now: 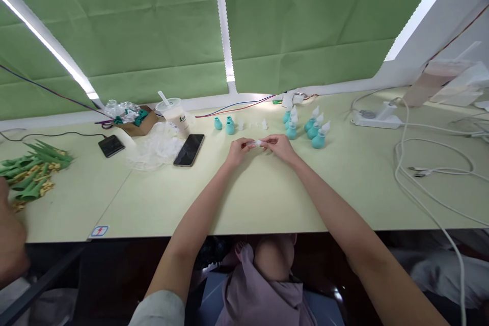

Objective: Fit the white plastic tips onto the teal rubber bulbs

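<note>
My left hand (pixel 238 152) and my right hand (pixel 280 147) meet just above the table, each in a fingertip pinch. Between them is a small translucent white plastic nozzle piece (pixel 259 143), gripped from both sides; its exact shape is partly covered by fingers. Behind the hands, teal bulbs without tips (pixel 229 126) stand beside small clear and white plastic parts (pixel 265 124). To the right of my right hand stand several teal bulbs with pointed translucent tips (pixel 318 137), like nasal aspirators.
Left of my hands lie a phone (pixel 189 150), a crumpled plastic bag (pixel 155 147), a drink cup (pixel 174 113) and a cardboard box (pixel 139 123). A power strip (pixel 378 121) and white cables (pixel 401 163) occupy the right. Another person's arm (pixel 9 237) is near green items (pixel 32 173) at far left.
</note>
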Demonstrator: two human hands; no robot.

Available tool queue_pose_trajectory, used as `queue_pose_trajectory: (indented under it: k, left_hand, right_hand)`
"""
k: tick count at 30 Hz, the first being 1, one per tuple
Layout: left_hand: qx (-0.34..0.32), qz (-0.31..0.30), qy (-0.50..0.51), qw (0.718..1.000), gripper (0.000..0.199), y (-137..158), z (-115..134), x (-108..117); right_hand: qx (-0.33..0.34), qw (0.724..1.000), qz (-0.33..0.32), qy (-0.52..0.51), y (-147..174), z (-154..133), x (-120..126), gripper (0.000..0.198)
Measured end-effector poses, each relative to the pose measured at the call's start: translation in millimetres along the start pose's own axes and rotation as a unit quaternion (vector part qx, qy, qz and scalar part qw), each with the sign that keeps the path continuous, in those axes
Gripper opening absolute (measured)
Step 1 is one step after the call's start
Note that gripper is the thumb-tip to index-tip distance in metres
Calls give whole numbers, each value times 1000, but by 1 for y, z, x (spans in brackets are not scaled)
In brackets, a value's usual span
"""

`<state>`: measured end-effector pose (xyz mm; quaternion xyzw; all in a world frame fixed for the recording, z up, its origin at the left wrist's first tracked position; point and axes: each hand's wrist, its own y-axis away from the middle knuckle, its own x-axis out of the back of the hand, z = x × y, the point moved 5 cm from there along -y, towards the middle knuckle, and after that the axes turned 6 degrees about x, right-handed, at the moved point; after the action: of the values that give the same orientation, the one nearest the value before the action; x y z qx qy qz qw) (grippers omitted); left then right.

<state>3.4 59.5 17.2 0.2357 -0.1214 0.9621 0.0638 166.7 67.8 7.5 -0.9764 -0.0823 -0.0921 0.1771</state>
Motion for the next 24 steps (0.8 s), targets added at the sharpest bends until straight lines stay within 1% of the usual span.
queue_pose_trajectory:
  k: [8, 12, 18, 21, 24]
  left_hand:
    - [-43, -22, -103, 993, 29, 6, 6, -8]
    - [-63, -28, -120, 990, 28, 7, 7, -11]
    - [-59, -11, -101, 993, 30, 8, 4, -13]
    - [-44, -35, -68, 996, 30, 5, 4, -12]
    - [-9, -69, 24, 997, 32, 0, 2, -9]
  right_hand:
    - [-14, 999, -39, -21, 3, 3, 0, 34]
    - [-10, 997, -56, -44, 3, 4, -1, 35]
    - [-9, 998, -42, -50, 3, 6, -1, 36]
    - [3, 998, -49, -34, 5, 1, -4, 34]
    - [30, 998, -50, -2, 5, -10, -7, 32]
